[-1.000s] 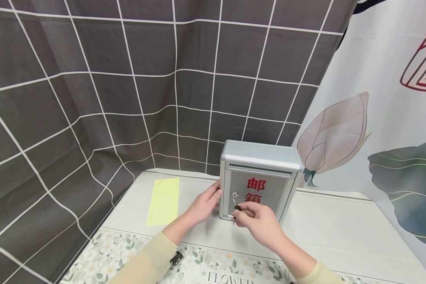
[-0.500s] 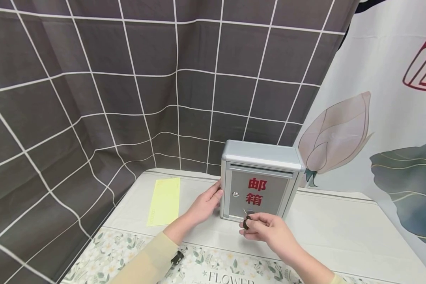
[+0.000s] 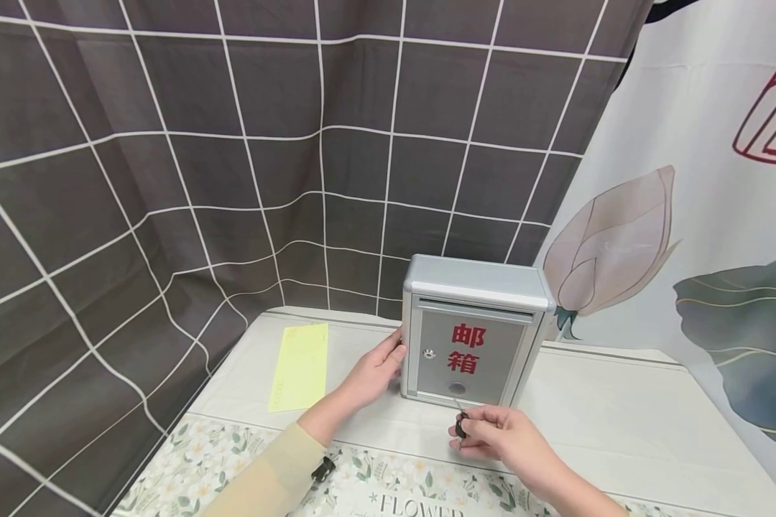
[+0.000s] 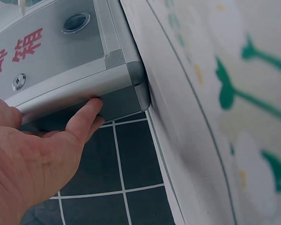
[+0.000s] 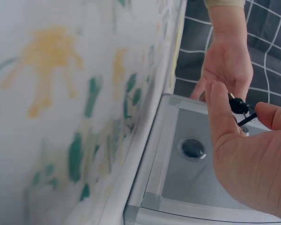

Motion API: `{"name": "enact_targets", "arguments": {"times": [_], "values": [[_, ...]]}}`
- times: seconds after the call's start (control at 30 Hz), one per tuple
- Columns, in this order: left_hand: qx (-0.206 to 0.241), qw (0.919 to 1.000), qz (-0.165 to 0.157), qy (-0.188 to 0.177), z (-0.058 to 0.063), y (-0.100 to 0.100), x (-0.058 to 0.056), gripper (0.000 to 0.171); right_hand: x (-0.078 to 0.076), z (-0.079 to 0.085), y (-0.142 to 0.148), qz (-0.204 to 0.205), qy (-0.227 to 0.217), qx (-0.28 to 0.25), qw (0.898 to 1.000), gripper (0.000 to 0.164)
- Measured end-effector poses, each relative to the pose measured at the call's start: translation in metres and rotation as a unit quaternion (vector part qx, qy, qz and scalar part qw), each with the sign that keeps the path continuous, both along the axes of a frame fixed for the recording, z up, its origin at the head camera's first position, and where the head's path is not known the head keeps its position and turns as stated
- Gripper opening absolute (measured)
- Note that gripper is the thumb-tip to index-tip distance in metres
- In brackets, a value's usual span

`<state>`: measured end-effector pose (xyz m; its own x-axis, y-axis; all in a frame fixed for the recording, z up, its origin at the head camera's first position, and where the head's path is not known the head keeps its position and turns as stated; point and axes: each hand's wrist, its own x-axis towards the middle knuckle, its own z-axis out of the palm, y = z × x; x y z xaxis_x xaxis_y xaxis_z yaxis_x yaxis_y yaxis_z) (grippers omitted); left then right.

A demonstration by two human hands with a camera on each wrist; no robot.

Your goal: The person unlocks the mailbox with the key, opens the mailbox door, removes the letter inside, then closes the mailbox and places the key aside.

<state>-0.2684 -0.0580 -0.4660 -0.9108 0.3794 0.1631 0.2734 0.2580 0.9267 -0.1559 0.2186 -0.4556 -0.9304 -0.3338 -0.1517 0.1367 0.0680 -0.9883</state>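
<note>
A silver metal mailbox (image 3: 455, 345) with red characters stands upright on the table, its front lock (image 3: 430, 354) bare of any key. My left hand (image 3: 373, 375) rests against the mailbox's left side; in the left wrist view, the left hand's fingers (image 4: 86, 115) lie along that side below the lock. In front of the mailbox's lower edge, my right hand (image 3: 507, 438) pinches a black-headed key (image 3: 461, 425), its thin metal blade pointing up. The right wrist view shows the black key head (image 5: 238, 105) and a small ring between thumb and fingers.
A yellow envelope (image 3: 299, 366) lies flat on the table left of the mailbox. The white table cover (image 3: 595, 409) has a floral front band. A dark grid-patterned curtain (image 3: 265, 165) hangs behind and to the left, a lotus-printed cloth (image 3: 621, 237) to the right.
My right hand has drawn the key away from the lock, moving right and down toward the table's front. The left hand has stayed on the mailbox's side.
</note>
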Motion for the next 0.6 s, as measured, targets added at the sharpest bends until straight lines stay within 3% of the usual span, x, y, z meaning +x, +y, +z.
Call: {"name": "enact_targets", "arguments": {"times": [0.6], "values": [[0.000,1.0000,0.000,0.005,0.001,0.000,0.000,0.062,0.008,-0.018,0.002,0.041,-0.024,0.022,0.999,0.030]]}}
